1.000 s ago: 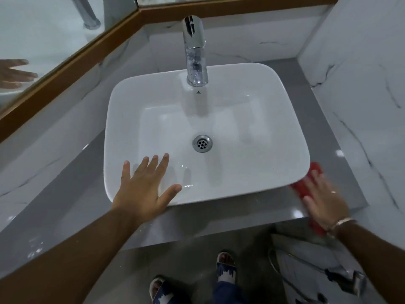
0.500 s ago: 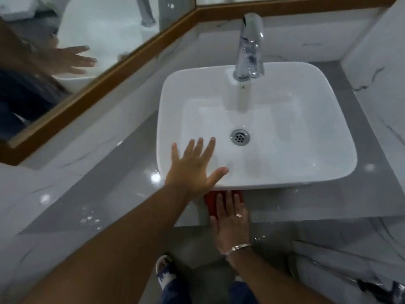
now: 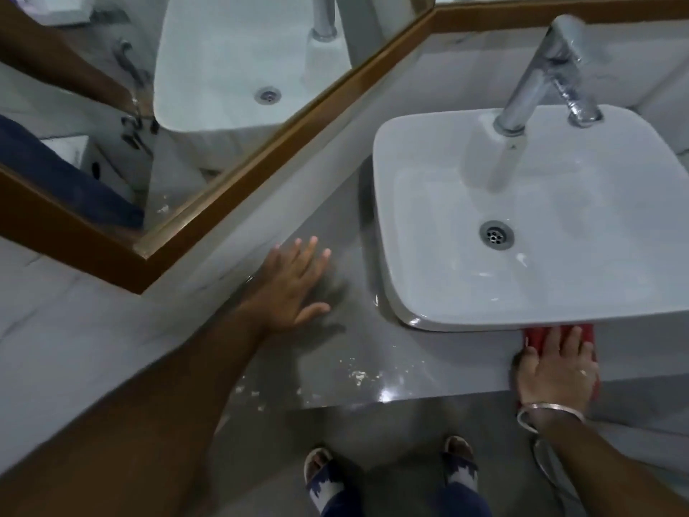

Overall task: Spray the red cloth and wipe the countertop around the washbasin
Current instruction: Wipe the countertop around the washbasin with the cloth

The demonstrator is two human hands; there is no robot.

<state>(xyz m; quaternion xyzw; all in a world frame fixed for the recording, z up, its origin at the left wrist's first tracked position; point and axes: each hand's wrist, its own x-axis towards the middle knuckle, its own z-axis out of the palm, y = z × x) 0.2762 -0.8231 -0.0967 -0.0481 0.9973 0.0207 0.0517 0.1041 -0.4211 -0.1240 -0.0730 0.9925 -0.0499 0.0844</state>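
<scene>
At the bottom edge, 2 sandalled feet (image 3: pixel 391 475) stand on the grey floor below the worktop's front edge. The right hand (image 3: pixel 555 371), with a metal bangle (image 3: pixel 548 410) on its wrist and a ring on 1 finger, lies flat with fingers spread on the red cloth (image 3: pixel 537 336), pressing it onto the grey worktop (image 3: pixel 358 341) just under the front rim of the white washbasin (image 3: pixel 421 218); its grip is open-palmed, not closed around the cloth. To the left, the left hand (image 3: pixel 294 289) rests flat and empty on the worktop beside the basin's left side, fingers splayed. Wet specks glint on the worktop near the front edge. Farther back, a chrome tap (image 3: pixel 548 69) rises at the basin's rear. A wood-framed mirror (image 3: pixel 208 69) runs along the left wall, reflecting the basin.
</scene>
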